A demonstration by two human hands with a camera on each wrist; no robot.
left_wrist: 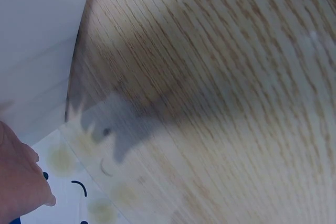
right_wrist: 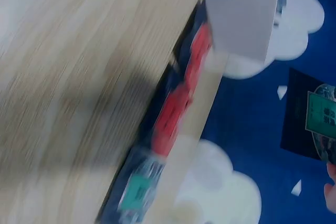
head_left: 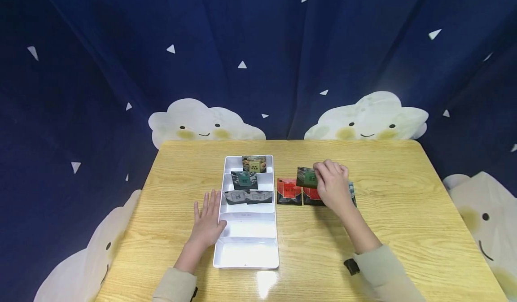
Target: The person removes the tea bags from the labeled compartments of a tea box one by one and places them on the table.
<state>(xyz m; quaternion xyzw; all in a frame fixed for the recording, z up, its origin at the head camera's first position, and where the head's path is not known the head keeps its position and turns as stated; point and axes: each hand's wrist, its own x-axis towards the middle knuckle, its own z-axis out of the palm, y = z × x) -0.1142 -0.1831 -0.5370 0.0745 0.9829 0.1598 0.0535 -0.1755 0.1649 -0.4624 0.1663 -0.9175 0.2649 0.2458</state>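
Note:
A white tray (head_left: 247, 253) with several compartments lies lengthwise on the table. My left hand (head_left: 208, 225) rests along its left side, fingers extended and the thumb at the rim. To the right of the tray, my right hand (head_left: 334, 187) pinches a dark sachet with a green label (head_left: 305, 177) by its edge, held up above the table. Below it lie a red-and-black sachet (head_left: 289, 191) and a second red sachet (head_left: 312, 197), partly covered in the head view. A blue-grey sachet with a green label (right_wrist: 135, 191) completes the row, mostly behind my right hand in the head view.
In the tray's far compartments stand a yellow-labelled sachet (head_left: 255, 164), a green-labelled sachet (head_left: 244, 181) and two grey sachets (head_left: 259, 197), side by side. The wooden table (head_left: 408, 203) reaches back to a dark blue curtain (head_left: 274, 37) with clouds and triangles.

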